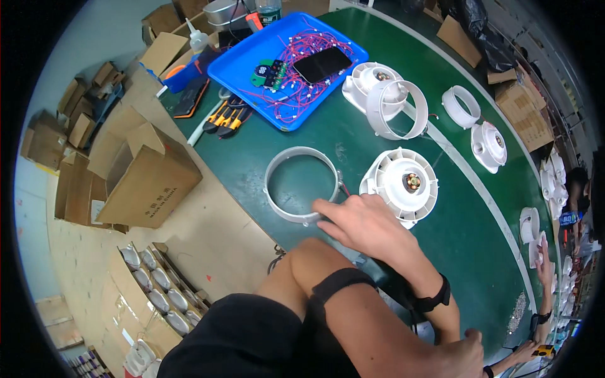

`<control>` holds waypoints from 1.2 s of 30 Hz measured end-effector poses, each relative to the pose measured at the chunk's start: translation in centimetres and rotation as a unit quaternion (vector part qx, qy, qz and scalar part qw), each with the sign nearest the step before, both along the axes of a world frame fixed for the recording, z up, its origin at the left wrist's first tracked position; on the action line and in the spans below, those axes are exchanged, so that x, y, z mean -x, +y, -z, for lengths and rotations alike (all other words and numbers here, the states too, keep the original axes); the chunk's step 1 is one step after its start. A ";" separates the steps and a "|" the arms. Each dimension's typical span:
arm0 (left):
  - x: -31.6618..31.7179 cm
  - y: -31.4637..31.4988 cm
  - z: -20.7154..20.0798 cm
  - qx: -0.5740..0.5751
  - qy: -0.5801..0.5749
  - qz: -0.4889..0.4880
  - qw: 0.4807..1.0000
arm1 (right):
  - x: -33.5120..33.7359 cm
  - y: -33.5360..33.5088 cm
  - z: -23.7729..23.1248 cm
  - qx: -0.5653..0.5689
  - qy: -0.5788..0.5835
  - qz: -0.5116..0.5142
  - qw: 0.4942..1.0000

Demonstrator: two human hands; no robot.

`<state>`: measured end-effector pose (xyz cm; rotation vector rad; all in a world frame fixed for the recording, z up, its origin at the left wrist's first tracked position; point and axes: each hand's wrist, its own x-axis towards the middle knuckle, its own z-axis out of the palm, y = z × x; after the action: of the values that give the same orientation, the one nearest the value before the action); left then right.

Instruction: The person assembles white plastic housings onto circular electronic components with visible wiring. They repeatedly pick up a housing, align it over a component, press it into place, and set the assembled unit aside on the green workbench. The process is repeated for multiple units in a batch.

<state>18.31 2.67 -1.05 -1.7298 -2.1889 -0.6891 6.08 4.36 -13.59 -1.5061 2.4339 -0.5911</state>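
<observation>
A white plastic ring (271, 195) lies on the green table near its edge, with a small metal fitting and a red wire at its right side. My right hand (365, 227) has thumb and index finger closed about the ring's lower right rim; the other fingers curl out of sight. Close to the table edge, below the ring, is my left hand (310, 253), smeared by motion, its fingers hidden. Just beyond my right hand stands a white round fan-like housing (403, 183) with a brass-coloured centre. Farther back, another white ring (376, 113) leans upright against a similar housing (362, 79).
A blue tray (287, 123) holds red wires, green circuit boards and a black phone (322, 64). Yellow-black hand tools (230, 120) lie beside it. More rings and housings (488, 146) sit across the pale table strip. An open cardboard box (151, 183) stands left; a co-worker's hand (543, 261) shows right.
</observation>
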 end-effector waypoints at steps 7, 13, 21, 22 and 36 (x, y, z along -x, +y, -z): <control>0.3 -1.7 1.0 -0.192 0.052 0.098 0.975 | 0.0 3.5 -4.7 0.139 -0.069 0.028 0.988; 2.7 -3.6 -1.2 -0.100 -0.045 0.204 0.973 | 0.6 11.7 -10.8 0.227 -0.037 0.131 0.964; 9.7 -4.0 -3.1 -0.006 -0.032 -0.007 0.999 | 0.1 20.9 -13.5 0.164 0.030 0.299 0.940; 11.2 -4.9 -2.6 -0.046 -0.036 -0.014 0.998 | 0.9 21.1 -12.7 0.160 0.020 0.301 0.940; 15.6 -7.2 -1.7 0.007 -0.105 -0.147 0.983 | 1.6 21.2 -13.3 0.130 0.001 0.355 0.926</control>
<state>2.69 -4.56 0.66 -1.3491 -2.5262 -0.8113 4.47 25.59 -0.32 -0.6262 2.9692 -1.0692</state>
